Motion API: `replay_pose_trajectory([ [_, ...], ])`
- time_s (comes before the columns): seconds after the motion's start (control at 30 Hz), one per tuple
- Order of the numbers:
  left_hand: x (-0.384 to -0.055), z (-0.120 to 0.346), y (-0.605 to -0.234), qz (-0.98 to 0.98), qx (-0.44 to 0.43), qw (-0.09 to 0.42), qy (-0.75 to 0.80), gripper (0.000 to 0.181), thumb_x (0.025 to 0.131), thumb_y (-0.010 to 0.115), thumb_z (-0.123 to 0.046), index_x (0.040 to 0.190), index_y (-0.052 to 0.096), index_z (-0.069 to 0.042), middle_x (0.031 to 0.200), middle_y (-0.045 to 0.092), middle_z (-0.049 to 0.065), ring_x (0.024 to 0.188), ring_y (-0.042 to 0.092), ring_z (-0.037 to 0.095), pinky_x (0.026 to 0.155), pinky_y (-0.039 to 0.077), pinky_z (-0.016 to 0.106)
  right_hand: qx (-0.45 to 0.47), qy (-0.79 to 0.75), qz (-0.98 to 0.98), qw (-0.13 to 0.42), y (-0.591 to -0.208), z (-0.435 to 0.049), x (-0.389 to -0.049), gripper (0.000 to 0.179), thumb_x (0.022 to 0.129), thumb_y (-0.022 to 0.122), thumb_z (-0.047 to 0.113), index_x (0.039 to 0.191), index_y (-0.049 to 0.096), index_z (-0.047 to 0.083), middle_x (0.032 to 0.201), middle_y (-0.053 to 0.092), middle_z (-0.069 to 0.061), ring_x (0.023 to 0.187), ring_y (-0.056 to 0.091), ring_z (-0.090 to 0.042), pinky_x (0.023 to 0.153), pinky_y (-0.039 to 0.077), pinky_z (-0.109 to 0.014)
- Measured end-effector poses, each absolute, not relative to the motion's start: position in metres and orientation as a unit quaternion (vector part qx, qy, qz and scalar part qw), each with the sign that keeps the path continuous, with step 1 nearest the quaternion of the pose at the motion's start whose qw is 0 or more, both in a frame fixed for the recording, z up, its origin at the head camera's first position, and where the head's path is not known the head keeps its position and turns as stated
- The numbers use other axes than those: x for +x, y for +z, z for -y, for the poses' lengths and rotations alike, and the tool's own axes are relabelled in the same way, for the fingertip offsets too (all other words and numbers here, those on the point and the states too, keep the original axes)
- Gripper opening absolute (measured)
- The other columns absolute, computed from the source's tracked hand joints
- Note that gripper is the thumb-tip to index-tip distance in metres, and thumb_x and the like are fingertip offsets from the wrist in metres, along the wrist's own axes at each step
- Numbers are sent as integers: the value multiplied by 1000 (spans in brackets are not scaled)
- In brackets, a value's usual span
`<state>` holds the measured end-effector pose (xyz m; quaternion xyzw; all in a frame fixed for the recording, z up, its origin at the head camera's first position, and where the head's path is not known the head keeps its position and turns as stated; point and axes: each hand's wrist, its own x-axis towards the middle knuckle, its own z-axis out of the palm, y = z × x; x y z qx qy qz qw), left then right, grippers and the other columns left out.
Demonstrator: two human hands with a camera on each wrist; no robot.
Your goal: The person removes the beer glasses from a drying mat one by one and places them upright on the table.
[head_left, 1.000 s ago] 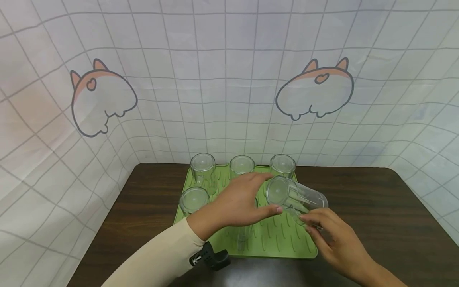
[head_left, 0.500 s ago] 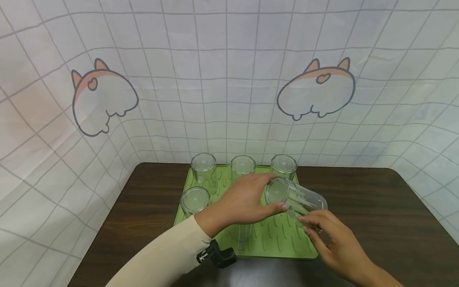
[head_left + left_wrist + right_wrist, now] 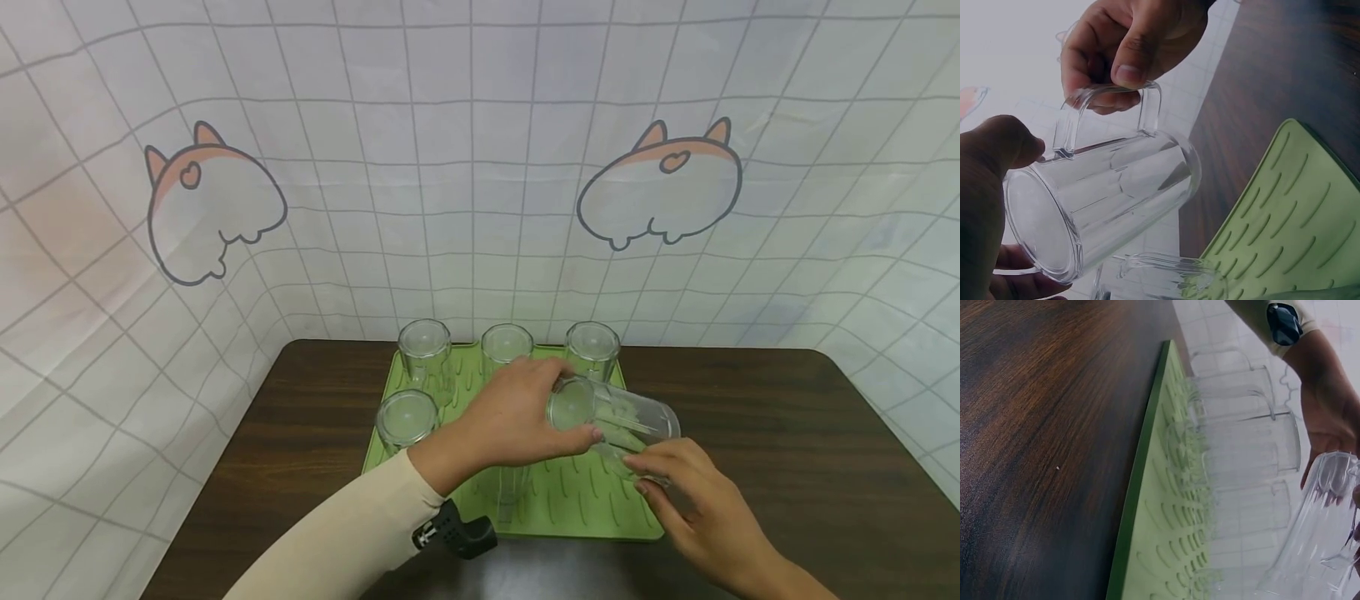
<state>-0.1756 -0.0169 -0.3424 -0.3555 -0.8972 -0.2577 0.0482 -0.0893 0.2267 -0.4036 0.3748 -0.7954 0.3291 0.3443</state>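
A clear glass mug (image 3: 637,412) is held tilted above the right part of a green drying mat (image 3: 570,504), its base toward the left. Around that base my left hand (image 3: 513,421) has its thumb and fingers. My right hand (image 3: 701,504) pinches the handle, as the left wrist view shows with the mug (image 3: 1129,181) between both hands. The mug's rim points right and slightly down. In the right wrist view the mug (image 3: 1313,550) is partly cut off at the edge.
Upside-down glass mugs stand on the mat: a back row of a left mug (image 3: 425,346), a middle mug (image 3: 507,343) and a right mug (image 3: 592,343), plus a front left mug (image 3: 407,418). Another (image 3: 508,496) is mostly behind my left hand. Dark wooden table (image 3: 300,450) surrounds the mat.
My left hand has moved slightly right and its thumb and fingers have closed on the mug's base. The mug has shifted slightly left and down. My right hand keeps its pinch on the handle.
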Motion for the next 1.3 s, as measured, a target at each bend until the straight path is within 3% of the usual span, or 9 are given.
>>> replay_pose_trajectory([
  [0.23, -172, 20, -342, 904, -331, 44, -267, 68, 80, 75, -59, 125, 62, -10, 104, 60, -4, 94, 55, 13, 78, 49, 30, 355, 351, 776, 386, -400, -224, -89, 45, 106, 58, 37, 106, 70, -6, 100, 65, -11, 103, 53, -17, 99, 36, -21],
  [0.37, -170, 22, -341, 902, -321, 31, -286, 65, 80, 76, -56, 125, 61, -10, 106, 59, -3, 97, 54, 13, 80, 49, 30, 286, 364, 791, 400, -406, -229, -90, 59, 100, 63, 49, 110, 67, -9, 105, 63, -18, 110, 50, -13, 99, 34, -20],
  [0.5, -169, 25, -342, 897, -316, 21, -309, 64, 81, 75, -55, 125, 59, -11, 108, 56, -4, 99, 52, 14, 81, 49, 32, 183, 389, 823, 371, -409, -235, -84, 57, 83, 89, 29, 119, 63, -7, 113, 61, -14, 101, 49, -10, 89, 36, -18],
  [0.63, -168, 27, -342, 894, -314, 20, -320, 64, 82, 76, -55, 126, 57, -13, 108, 54, -5, 99, 51, 14, 81, 48, 32, 71, 403, 854, 322, -407, -234, -76, 66, 66, 96, 5, 122, 61, -2, 109, 60, -2, 85, 51, -10, 77, 40, -16],
  [0.97, -167, 25, -345, 893, -323, 42, -311, 65, 81, 78, -53, 125, 58, -11, 107, 55, -3, 98, 51, 15, 79, 48, 32, -18, 382, 887, 259, -411, -237, -75, 41, 76, 93, 21, 108, 70, 9, 98, 64, -2, 68, 54, -8, 60, 41, -16],
  [1.13, -168, 25, -345, 894, -324, 41, -308, 65, 81, 78, -53, 126, 58, -11, 108, 55, -3, 98, 51, 15, 78, 48, 32, 6, 386, 883, 266, -414, -238, -75, 29, 77, 92, 15, 100, 73, 12, 94, 60, 3, 66, 53, -8, 56, 42, -18],
  [1.3, -168, 25, -346, 899, -321, 32, -297, 63, 82, 77, -53, 126, 58, -12, 107, 55, -4, 100, 50, 16, 79, 47, 33, 30, 405, 874, 268, -414, -239, -74, 27, 80, 89, 7, 101, 72, 12, 95, 59, 7, 69, 56, -6, 61, 44, -16],
])
